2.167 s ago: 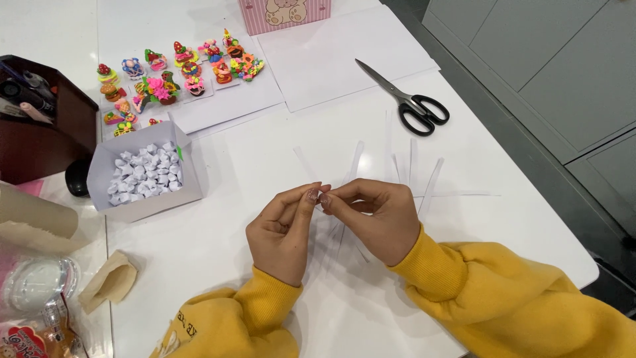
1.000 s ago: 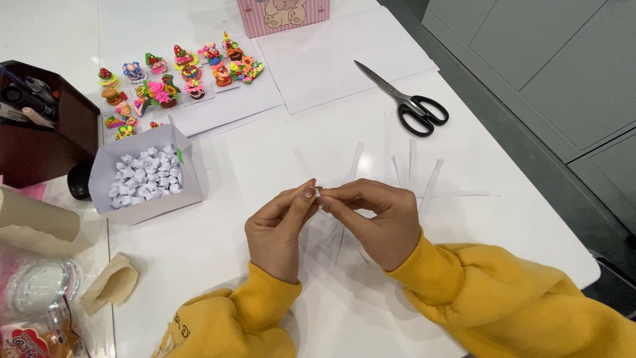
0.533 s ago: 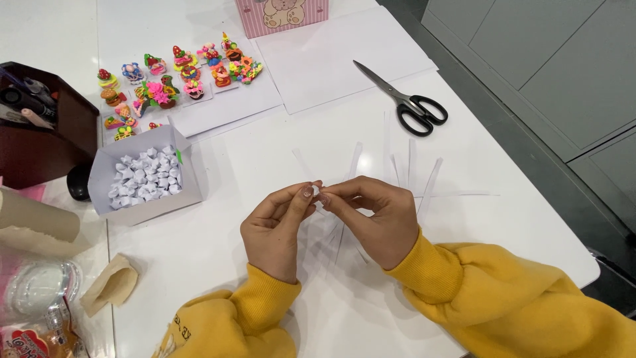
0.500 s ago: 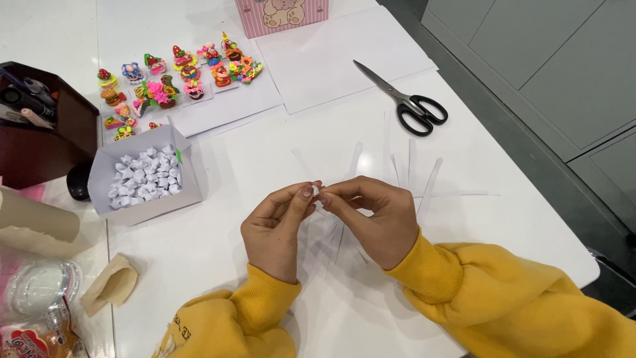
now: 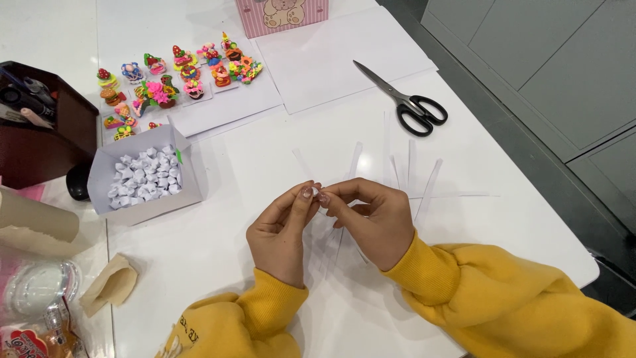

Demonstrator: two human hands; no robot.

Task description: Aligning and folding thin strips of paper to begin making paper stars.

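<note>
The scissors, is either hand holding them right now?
No, the scissors lie untouched on the table, while both hands pinch a small white paper piece together.

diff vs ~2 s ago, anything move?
Nothing visibly changed. Left hand and right hand still pinch the small white paper piece between their fingertips over the paper strips. Scissors and the box of folded papers stayed put.
</note>
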